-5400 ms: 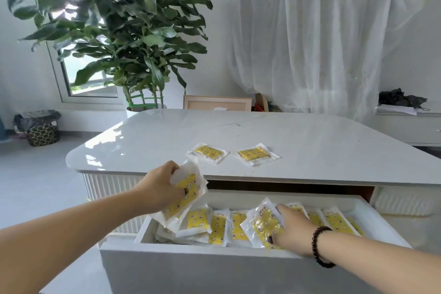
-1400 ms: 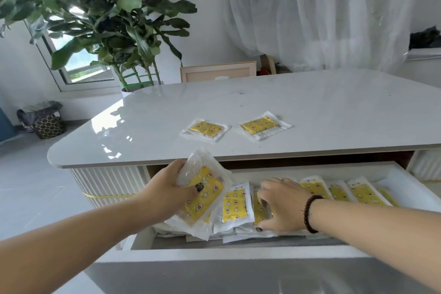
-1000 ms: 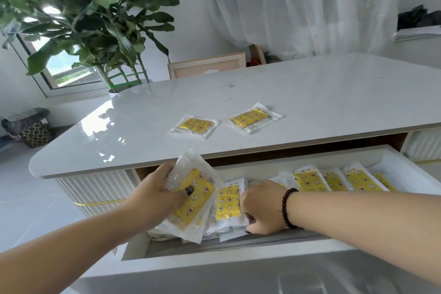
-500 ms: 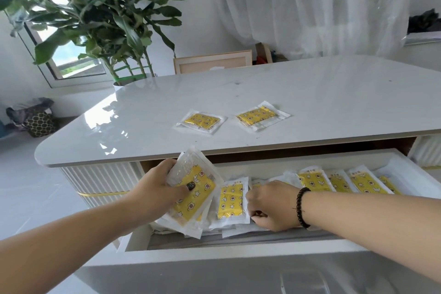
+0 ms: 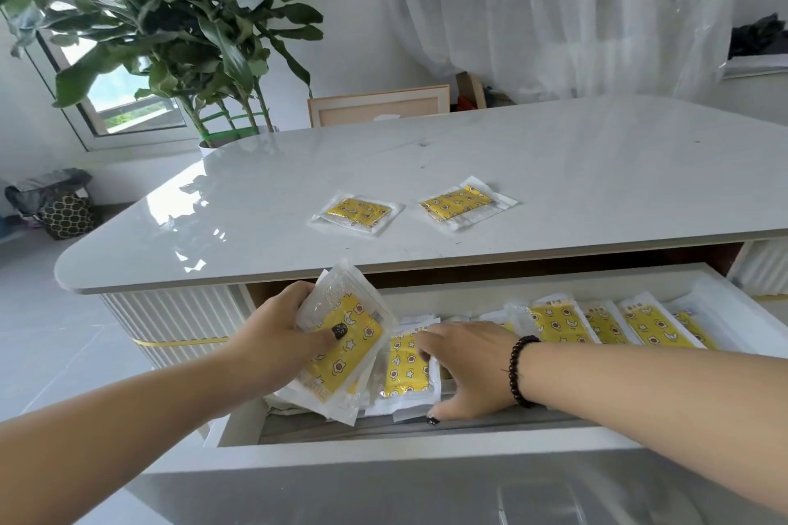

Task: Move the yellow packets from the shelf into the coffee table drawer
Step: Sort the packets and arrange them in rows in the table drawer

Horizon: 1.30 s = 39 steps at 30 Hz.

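Head-worn view, down over open drawer (image 5: 426, 445)

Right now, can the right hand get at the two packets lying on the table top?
Probably yes. The right hand is down in the drawer arranging packets and grips nothing, and the two packets lie flat on the table top with nothing around them.

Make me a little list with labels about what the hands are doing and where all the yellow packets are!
left hand: grips a stack of yellow packets over the drawer's left end
right hand: reaches into the drawer, fingers on a packet in the row
drawer: pulled open, a row of packets standing across it
tabletop: two loose packets, one on the left, one on the right
wrist: dark bead bracelet on the right arm
behind the table: leafy plant
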{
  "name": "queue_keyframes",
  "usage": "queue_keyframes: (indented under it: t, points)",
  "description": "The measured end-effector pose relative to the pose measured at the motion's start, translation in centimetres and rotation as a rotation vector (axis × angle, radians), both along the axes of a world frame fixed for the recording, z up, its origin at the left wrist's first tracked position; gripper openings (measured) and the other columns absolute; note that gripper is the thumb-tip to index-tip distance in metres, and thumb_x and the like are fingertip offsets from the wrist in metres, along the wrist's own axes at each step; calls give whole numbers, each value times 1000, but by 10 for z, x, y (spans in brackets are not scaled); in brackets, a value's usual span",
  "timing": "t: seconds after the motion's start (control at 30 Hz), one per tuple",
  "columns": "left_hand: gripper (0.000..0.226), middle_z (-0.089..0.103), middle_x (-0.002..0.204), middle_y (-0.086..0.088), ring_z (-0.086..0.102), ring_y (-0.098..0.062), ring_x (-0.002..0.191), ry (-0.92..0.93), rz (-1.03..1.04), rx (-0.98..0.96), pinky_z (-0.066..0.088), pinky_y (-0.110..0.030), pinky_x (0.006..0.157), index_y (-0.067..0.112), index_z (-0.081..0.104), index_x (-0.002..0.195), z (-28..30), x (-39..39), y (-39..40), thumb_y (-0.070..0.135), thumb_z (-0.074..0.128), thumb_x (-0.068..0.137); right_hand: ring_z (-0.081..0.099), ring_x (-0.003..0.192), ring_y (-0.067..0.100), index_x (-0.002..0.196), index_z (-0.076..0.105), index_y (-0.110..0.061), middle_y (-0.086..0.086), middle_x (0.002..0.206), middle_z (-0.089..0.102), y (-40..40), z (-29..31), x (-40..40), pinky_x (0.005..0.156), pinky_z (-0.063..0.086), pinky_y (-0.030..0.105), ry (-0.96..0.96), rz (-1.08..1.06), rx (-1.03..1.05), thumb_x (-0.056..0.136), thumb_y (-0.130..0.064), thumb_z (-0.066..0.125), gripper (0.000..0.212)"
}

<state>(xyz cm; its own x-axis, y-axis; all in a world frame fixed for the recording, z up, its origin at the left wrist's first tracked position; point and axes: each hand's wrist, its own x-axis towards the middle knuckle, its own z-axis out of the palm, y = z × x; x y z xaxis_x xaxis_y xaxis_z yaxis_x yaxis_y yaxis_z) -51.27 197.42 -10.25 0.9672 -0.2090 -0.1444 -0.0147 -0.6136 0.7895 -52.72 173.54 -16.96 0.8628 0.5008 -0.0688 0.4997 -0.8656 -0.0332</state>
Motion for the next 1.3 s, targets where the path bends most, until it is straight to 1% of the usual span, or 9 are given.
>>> queue_keyframes:
  t: [0.33, 0.47, 0.6, 0.7, 0.83, 1.07, 1.17, 1.23, 1.3]
  points:
    - [30, 72, 96, 4, 72, -13, 80, -9, -15, 25, 60, -35, 74, 27, 56, 107, -1, 0, -4, 11, 70, 86, 52, 95, 18, 122, 45, -14, -1, 111, 50, -1, -11, 7, 79, 51, 31, 32, -163, 106, 72, -59, 66, 71]
    - [31, 72, 97, 3, 73, -14, 82, 4, -12, 26, 60, -39, 77, 26, 56, 109, -1, 0, -4, 10, 70, 85, 44, 105, 17, 120, 46, -17, -2, 114, 50, -5, -14, 9, 86, 46, 31, 55, -260, 97, 65, -71, 64, 79]
    - [30, 72, 98, 3, 73, -17, 83, 7, -12, 20, 59, -43, 79, 26, 57, 107, -1, 0, -3, 10, 70, 85, 37, 120, 21, 140, 31, -26, 2, 130, 40, -6, -14, 7, 98, 40, 36, -28, -227, 49, 64, -77, 58, 96]
    - [30, 72, 99, 2, 72, -17, 84, 2, -11, 28, 59, -43, 80, 26, 56, 107, -1, 0, -3, 10, 70, 85, 33, 124, 24, 139, 34, -32, 5, 134, 34, -2, -10, 8, 102, 35, 39, -167, -73, -4, 75, -69, 54, 76]
    - [31, 71, 100, 3, 72, -17, 85, 2, -9, 47, 59, -43, 80, 26, 56, 107, -1, 0, -4, 10, 69, 85, 38, 123, 28, 133, 47, -25, 8, 134, 40, 6, -11, 10, 102, 36, 41, -83, 74, -155, 97, -47, 37, 44]
    - [28, 73, 97, -3, 73, -22, 83, 54, 36, -71, 59, -42, 79, 19, 59, 108, 6, -3, -6, 9, 70, 85, 43, 116, 26, 118, 59, -16, 8, 123, 50, 10, -5, 11, 97, 39, 42, 10, -30, -205, 100, -45, 25, 48]
    - [22, 75, 94, -9, 73, -28, 82, 106, 71, -219, 58, -44, 80, 14, 63, 109, 15, -9, -9, 7, 66, 88, 52, 99, 22, 91, 65, -11, 6, 101, 58, 19, 14, 3, 86, 46, 37, 42, -178, 37, 98, -45, 27, 52]
    - [18, 75, 90, -15, 70, -32, 79, 146, 116, -350, 56, -46, 81, 7, 65, 107, 24, -11, -10, 5, 62, 90, 55, 68, 18, 74, 60, -10, 5, 72, 58, 27, 36, -3, 61, 46, 28, 141, -354, 450, 99, -40, 30, 49]
    - [16, 73, 86, -16, 69, -31, 75, 169, 171, -474, 56, -44, 77, 3, 65, 106, 35, -13, -13, 2, 60, 91, 54, 56, 15, 75, 62, -10, 6, 66, 61, 35, 60, -10, 56, 45, 28, 317, -498, 956, 99, -34, 35, 43]
